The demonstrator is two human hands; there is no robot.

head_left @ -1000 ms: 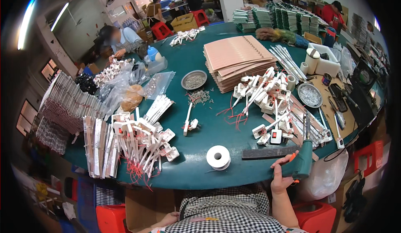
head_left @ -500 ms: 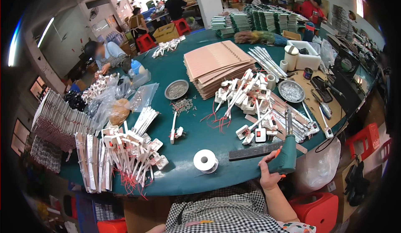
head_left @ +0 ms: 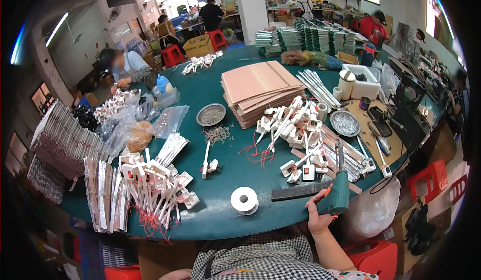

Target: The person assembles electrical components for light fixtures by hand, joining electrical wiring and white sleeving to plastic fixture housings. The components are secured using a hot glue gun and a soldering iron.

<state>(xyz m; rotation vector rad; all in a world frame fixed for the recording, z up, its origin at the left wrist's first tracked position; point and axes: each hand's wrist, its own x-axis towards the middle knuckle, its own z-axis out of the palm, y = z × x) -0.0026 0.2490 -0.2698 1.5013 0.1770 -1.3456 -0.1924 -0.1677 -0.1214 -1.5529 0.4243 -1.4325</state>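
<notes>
Curling right hand (head_left: 317, 221) around green tool (head_left: 341, 194), lower right, likely keeping metal tip (head_left: 340, 155) away; not discerning state of left hand (head_left: 176, 275).

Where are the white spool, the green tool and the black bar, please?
White spool (head_left: 244, 207), head view: on its top face.
Green tool (head_left: 341, 192), head view: on its handle.
Black bar (head_left: 298, 192), head view: on its middle.

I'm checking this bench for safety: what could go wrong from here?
The right hand grips a green tool whose metal barrel points toward the heaped white fittings; it might knock them or, if hot (the picture can't tell), mark them. The white spool sits near the table's front edge and could get bumped off. Loose red wires spread by that same edge might snag on the checked apron.
</notes>
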